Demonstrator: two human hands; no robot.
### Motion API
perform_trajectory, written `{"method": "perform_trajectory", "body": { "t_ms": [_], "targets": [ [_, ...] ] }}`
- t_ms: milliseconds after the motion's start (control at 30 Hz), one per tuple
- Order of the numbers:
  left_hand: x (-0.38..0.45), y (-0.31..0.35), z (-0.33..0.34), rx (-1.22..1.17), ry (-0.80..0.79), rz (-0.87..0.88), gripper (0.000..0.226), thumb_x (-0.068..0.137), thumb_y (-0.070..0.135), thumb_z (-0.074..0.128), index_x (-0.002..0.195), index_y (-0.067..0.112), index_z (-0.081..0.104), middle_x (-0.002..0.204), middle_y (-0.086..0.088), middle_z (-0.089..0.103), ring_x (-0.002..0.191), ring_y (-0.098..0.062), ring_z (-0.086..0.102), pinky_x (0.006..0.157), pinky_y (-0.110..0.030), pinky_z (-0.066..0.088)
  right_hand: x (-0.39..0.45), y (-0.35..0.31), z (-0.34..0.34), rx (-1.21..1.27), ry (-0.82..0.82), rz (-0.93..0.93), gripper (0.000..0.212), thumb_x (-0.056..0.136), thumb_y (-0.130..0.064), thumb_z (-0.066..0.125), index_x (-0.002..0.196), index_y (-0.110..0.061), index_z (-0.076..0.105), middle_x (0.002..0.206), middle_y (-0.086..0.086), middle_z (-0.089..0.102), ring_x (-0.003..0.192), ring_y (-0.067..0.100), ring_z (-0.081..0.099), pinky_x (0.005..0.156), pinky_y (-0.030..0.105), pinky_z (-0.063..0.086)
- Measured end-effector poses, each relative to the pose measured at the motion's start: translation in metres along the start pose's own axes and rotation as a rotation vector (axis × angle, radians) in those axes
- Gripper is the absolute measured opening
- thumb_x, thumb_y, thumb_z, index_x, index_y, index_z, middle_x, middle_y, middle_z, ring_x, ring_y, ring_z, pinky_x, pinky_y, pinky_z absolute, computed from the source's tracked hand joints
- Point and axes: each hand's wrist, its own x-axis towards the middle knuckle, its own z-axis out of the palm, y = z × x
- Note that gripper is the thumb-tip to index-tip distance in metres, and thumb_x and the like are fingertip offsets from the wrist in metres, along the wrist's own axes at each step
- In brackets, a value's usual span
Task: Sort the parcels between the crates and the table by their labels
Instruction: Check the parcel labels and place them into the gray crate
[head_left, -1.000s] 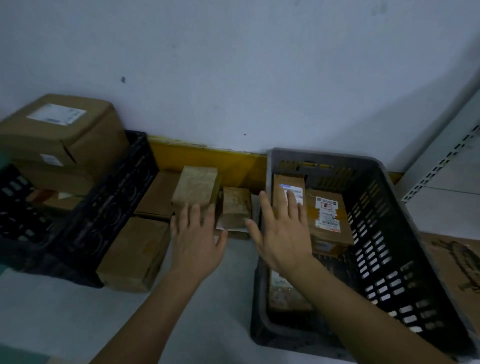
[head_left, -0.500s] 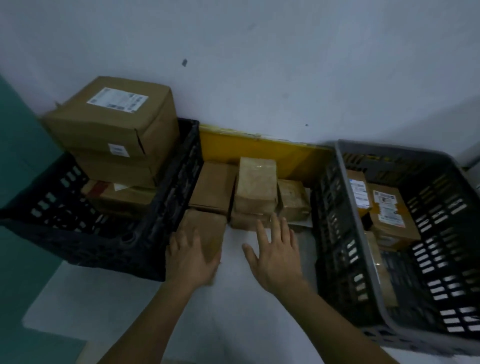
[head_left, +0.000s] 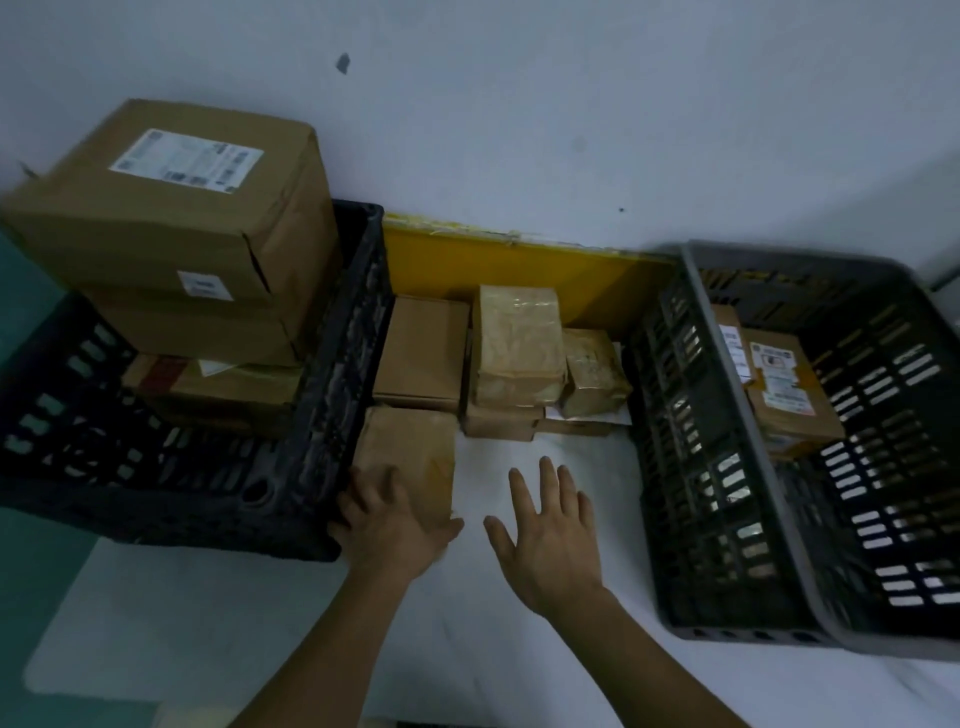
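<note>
Several brown parcels lie on the white table (head_left: 545, 649) between two crates. The nearest parcel (head_left: 408, 452) sits against the black crate (head_left: 332, 415) on the left; my left hand (head_left: 389, 525) rests flat on its near end, fingers spread, not gripping. My right hand (head_left: 550, 535) hovers open over bare table just right of it. Behind stand a flat parcel (head_left: 423, 351), a taped parcel (head_left: 519, 345) on top of another, and a small parcel (head_left: 592, 371). The black crate holds large stacked boxes (head_left: 176, 208). The grey crate (head_left: 737, 467) on the right holds labelled parcels (head_left: 784, 384).
A white wall stands behind everything, with a yellow board (head_left: 519, 275) leaning at its foot behind the parcels. Teal floor (head_left: 31, 571) shows past the table's left edge.
The view has swung left, away from the grey crate. Both hands pulled back from the rear parcels; my left hand came down onto the nearest parcel and my right hand moved out over the table.
</note>
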Motion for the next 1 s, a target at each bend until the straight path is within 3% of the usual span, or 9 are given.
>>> {"method": "perform_trajectory", "body": {
  "t_ms": [200, 367, 467, 633, 733, 800, 900, 1000],
  "targets": [
    [-0.008, 0.008, -0.003, -0.077, -0.017, 0.008, 0.131, 0.065, 0.099, 0.052, 0.164, 0.033, -0.003, 0.169, -0.012, -0.018, 0.15, -0.055, 0.01, 0.118, -0.067, 0.027, -0.006, 0.011, 0.01, 0.042, 0.026, -0.007, 0.084, 0.102, -0.075, 0.009, 0.173, -0.03, 0.013, 0.179, 0.017, 0.002, 0.166, 0.04, 0.002, 0.132, 0.057, 0.011],
    [-0.043, -0.002, -0.027, -0.22, -0.007, 0.072, 0.133, 0.057, 0.104, 0.044, 0.164, 0.04, -0.001, 0.173, 0.0, -0.014, 0.154, -0.047, 0.01, 0.122, -0.065, 0.024, 0.0, 0.018, 0.002, 0.134, 0.044, 0.01, 0.089, 0.097, -0.078, 0.001, 0.172, -0.031, 0.01, 0.18, 0.013, 0.004, 0.166, 0.035, 0.003, 0.132, 0.05, 0.012],
    [-0.066, -0.012, -0.043, -0.394, 0.005, 0.119, 0.126, 0.062, 0.095, 0.052, 0.165, 0.043, 0.002, 0.173, 0.011, -0.011, 0.158, -0.04, 0.01, 0.123, -0.061, 0.029, -0.003, 0.017, -0.005, 0.305, 0.071, 0.012, 0.094, 0.093, -0.084, 0.003, 0.171, -0.033, 0.014, 0.18, 0.008, 0.009, 0.165, 0.03, 0.007, 0.133, 0.045, 0.017],
    [-0.091, -0.013, -0.07, -0.766, 0.067, 0.28, 0.119, 0.062, 0.084, 0.063, 0.165, 0.047, 0.017, 0.17, 0.024, 0.004, 0.158, -0.016, 0.019, 0.125, -0.05, 0.033, -0.015, 0.016, -0.026, 0.792, -0.016, -0.011, 0.093, 0.092, -0.092, 0.036, 0.169, -0.044, 0.02, 0.177, -0.014, 0.016, 0.162, 0.013, 0.02, 0.131, 0.045, 0.027],
    [-0.102, -0.002, -0.087, -0.967, 0.048, 0.411, 0.106, 0.067, 0.075, 0.069, 0.162, 0.052, 0.025, 0.166, 0.028, 0.023, 0.152, -0.002, 0.03, 0.124, -0.042, 0.036, -0.027, 0.012, -0.046, 1.311, -0.121, -0.016, 0.074, 0.091, -0.079, 0.062, 0.156, -0.052, 0.041, 0.159, -0.016, 0.053, 0.144, 0.01, 0.053, 0.118, 0.043, 0.048],
    [-0.109, 0.006, -0.096, -1.086, -0.03, 0.49, 0.092, 0.07, 0.072, 0.072, 0.152, 0.064, 0.032, 0.158, 0.033, 0.036, 0.146, 0.003, 0.04, 0.118, -0.038, 0.044, -0.035, 0.012, -0.061, 1.524, -0.189, -0.025, 0.063, 0.092, -0.066, 0.064, 0.15, -0.046, 0.05, 0.144, -0.014, 0.067, 0.132, 0.014, 0.065, 0.11, 0.041, 0.055],
    [-0.119, 0.019, -0.107, -1.176, -0.107, 0.55, 0.082, 0.071, 0.068, 0.073, 0.146, 0.068, 0.039, 0.154, 0.023, 0.049, 0.137, 0.003, 0.052, 0.099, -0.026, 0.056, -0.041, 0.019, -0.075, 1.595, -0.224, -0.046, 0.07, 0.09, -0.07, 0.065, 0.152, -0.041, 0.05, 0.142, -0.007, 0.069, 0.131, 0.021, 0.067, 0.111, 0.05, 0.055],
    [-0.122, 0.027, -0.117, -1.155, -0.148, 0.592, 0.083, 0.073, 0.073, 0.068, 0.149, 0.065, 0.035, 0.154, 0.028, 0.048, 0.133, 0.014, 0.051, 0.091, -0.008, 0.051, -0.044, 0.027, -0.085, 1.599, -0.168, -0.041, 0.076, 0.084, -0.073, 0.068, 0.15, -0.036, 0.054, 0.138, -0.003, 0.072, 0.124, 0.023, 0.071, 0.103, 0.048, 0.06]
  ]
}}
